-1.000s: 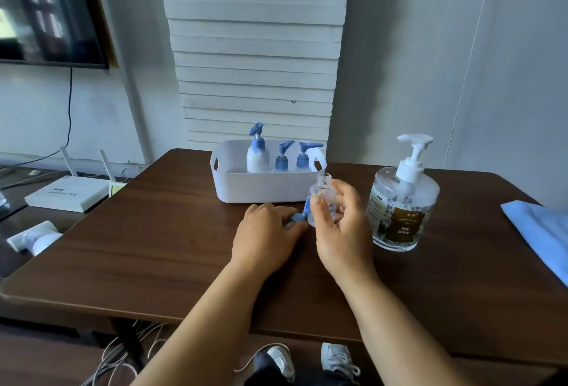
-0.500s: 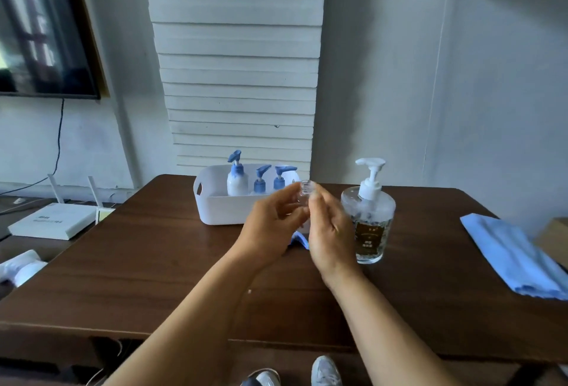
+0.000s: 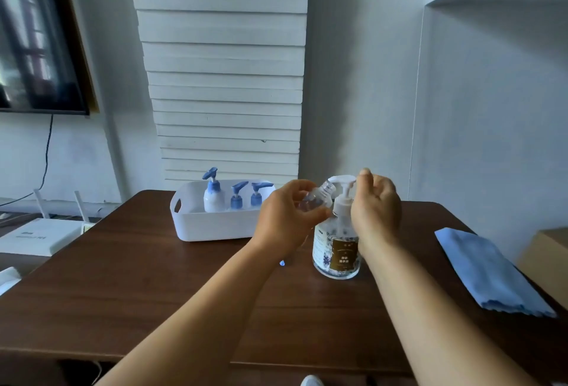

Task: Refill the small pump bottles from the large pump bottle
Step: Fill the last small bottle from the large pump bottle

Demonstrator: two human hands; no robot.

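My left hand (image 3: 284,216) grips a small clear bottle (image 3: 319,198) with no pump on it, tilted so that its open neck points at the spout of the large pump bottle (image 3: 336,247). That large clear bottle has a white pump head (image 3: 341,181) and stands on the dark wooden table (image 3: 153,293). My right hand (image 3: 376,207) is raised beside the pump head, its loosely curled fingertips at the back of it. A sliver of a blue pump (image 3: 282,262) lies on the table under my left wrist.
A white basket (image 3: 212,225) at the back of the table holds three small bottles with blue pumps (image 3: 212,195). A folded blue cloth (image 3: 488,272) lies at the right edge. A white box (image 3: 40,236) sits on a lower surface at the left.
The small bottle passed from my right hand into my left, which lifted and tilted it to the large bottle's spout. My right hand moved up to the pump head. The camera tilted upward.
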